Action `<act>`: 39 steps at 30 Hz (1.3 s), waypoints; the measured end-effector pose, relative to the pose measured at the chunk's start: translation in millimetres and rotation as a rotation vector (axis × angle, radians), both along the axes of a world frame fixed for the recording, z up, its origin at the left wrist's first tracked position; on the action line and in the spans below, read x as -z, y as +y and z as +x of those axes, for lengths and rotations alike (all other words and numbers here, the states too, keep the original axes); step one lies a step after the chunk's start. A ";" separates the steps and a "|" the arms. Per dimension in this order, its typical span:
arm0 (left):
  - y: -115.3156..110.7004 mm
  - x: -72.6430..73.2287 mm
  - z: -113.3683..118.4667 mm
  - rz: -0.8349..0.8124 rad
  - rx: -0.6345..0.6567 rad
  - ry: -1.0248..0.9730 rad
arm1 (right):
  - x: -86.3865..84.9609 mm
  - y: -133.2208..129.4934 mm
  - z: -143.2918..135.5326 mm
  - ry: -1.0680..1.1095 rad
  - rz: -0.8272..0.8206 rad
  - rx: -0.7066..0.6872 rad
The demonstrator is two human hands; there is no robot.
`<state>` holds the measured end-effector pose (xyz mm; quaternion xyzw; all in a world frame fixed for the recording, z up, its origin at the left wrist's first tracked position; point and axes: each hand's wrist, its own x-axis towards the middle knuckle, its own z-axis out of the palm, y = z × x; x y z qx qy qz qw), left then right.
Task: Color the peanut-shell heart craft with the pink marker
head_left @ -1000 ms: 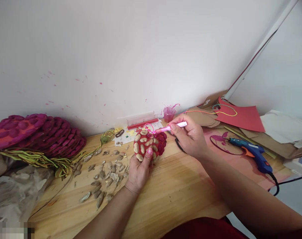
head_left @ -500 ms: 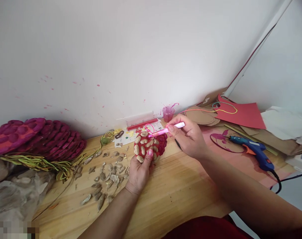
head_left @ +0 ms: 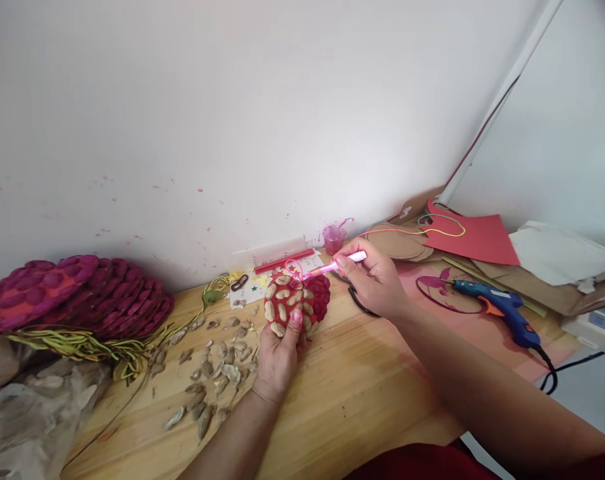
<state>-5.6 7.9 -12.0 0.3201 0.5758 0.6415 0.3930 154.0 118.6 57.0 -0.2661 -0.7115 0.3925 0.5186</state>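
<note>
My left hand (head_left: pixel 280 350) grips a red disc (head_left: pixel 293 298) covered with peanut shells, its thumb pressed on the front face. Most shells on it are bare tan, while magenta ones show along the right side. In my right hand (head_left: pixel 367 277) is a paintbrush (head_left: pixel 336 265) with a white handle end and pink paint along its shaft. The brush tip meets the upper part of the disc. Behind, a small clear cup (head_left: pixel 334 237) of pink paint stands against the wall.
Stacked magenta shell-covered discs (head_left: pixel 82 293) lie at the left over yellow-green cords (head_left: pixel 90 343). Loose peanut shells (head_left: pixel 222 367) scatter the wooden table (head_left: pixel 332 407). A blue glue gun (head_left: pixel 502 310), red card (head_left: pixel 475 238) and cardboard circles (head_left: pixel 397 241) lie at the right.
The view has shifted slightly. Near the top of the disc, more pink paint now shows around the brush tip. Both hands keep their holds.
</note>
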 end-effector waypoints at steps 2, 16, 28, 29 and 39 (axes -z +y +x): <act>1.1 2.7 -1.6 -0.013 0.044 -0.023 | 2.0 10.0 1.5 0.068 -0.028 0.047; 4.8 7.9 -4.6 -0.066 0.041 -0.069 | -39.4 113.8 -13.1 -0.890 0.016 0.558; 4.1 6.5 -3.5 -0.083 0.051 -0.086 | -26.1 127.6 -28.6 -1.104 -0.003 0.555; 4.1 6.6 -3.6 -0.083 0.052 -0.089 | -26.0 128.0 -28.5 -1.108 0.005 0.552; 5.4 9.4 -4.5 -0.105 0.042 -0.033 | -23.5 124.1 -31.7 -1.155 0.083 0.491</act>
